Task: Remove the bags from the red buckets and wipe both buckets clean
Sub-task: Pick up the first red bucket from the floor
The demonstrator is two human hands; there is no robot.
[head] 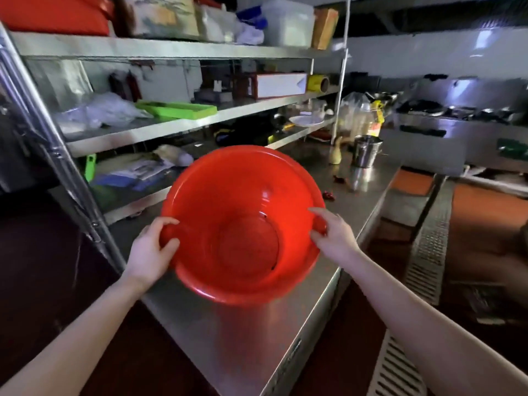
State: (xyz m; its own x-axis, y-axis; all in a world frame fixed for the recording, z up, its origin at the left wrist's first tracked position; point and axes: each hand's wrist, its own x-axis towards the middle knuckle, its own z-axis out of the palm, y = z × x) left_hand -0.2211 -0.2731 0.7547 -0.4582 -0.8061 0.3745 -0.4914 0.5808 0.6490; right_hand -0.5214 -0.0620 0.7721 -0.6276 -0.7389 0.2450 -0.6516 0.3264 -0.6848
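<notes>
Bucket [243, 201]: red, held up between the two hands, its mouth tipped toward the person. It shows no bag inside, only a bare, scuffed bottom. The left hand [154, 247] is wrapped round the left rim, thumb over the lip. The right hand [334, 238] pinches the opposite rim with its fingertips only, the index finger stretched out along it.

Below both hands lies the steel surface [257, 338], whose near corner sits right under the bucket. Beyond the right hand are some small red scraps [328, 195], and farther on a steel cup [365, 151]. Cluttered shelves [171, 130] stand beyond the left hand.

The weak point, as I judge it, is the right hand's light grip. If the bucket is turned or rubbed hard, it could pivot out of those fingertips and drop past the corner. A wide swing could also knock the cup. The rim is blurred.
</notes>
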